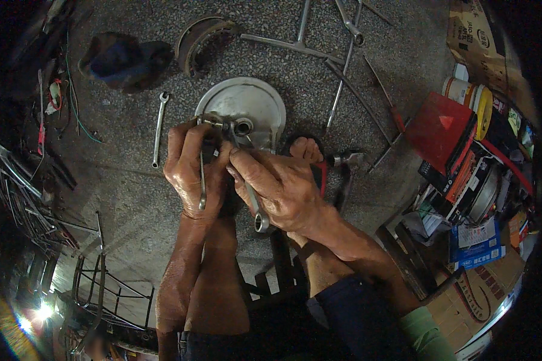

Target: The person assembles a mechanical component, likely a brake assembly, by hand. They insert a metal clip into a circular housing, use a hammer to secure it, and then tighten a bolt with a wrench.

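Note:
A round metal brake plate [265,99] with a hub hole lies flat between my feet. My left hand [190,159] is closed at its near left edge, around a slim spanner [202,186] seen nearly edge-on. Next to those fingertips is a small bolt [214,123], partly hidden. My right hand [280,183] grips a combination spanner [256,201], whose ring end points toward me and whose far end reaches the bolt area. Both hands are close together, and their fingers hide how the spanners sit on the bolt.
A curved brake shoe [193,42] and dark cloth [120,63] lie beyond the plate. Another spanner [160,129] is to the left, T-handle wrenches [301,43] far right. Stacked boxes [442,129] stand right; metal rods [27,207] and a wire rack [114,289] are left.

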Tool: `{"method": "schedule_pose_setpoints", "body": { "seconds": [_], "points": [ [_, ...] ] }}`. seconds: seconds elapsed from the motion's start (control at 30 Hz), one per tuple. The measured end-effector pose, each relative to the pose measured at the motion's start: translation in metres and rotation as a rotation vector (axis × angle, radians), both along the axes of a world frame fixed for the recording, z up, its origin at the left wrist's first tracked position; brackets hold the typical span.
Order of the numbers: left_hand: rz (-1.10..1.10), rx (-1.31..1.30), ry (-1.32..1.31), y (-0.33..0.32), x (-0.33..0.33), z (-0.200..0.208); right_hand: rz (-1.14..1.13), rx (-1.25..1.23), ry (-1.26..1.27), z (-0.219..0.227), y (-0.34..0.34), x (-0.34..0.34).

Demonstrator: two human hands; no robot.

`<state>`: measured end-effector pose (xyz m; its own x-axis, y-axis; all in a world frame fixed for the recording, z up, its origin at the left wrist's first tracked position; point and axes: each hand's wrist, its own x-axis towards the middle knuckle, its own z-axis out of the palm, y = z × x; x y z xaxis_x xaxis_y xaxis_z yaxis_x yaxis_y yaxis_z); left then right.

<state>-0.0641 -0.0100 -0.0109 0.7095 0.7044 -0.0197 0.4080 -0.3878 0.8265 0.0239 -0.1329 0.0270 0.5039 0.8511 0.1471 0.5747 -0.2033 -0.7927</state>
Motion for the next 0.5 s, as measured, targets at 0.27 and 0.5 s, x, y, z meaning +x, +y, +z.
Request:
{"method": "schedule_pose_setpoints", "body": {
  "seconds": [0.27, 0.5],
  "points": [
    [-0.010, 0.005, -0.039, 0.003, 0.000, 0.002, 0.000, -0.019, -0.041, 0.013, 0.008, 0.001],
    [0.011, -0.002, 0.009, 0.000, 0.001, 0.001, -0.019, -0.028, -0.065, 0.012, 0.003, 0.001]
  ]
}}
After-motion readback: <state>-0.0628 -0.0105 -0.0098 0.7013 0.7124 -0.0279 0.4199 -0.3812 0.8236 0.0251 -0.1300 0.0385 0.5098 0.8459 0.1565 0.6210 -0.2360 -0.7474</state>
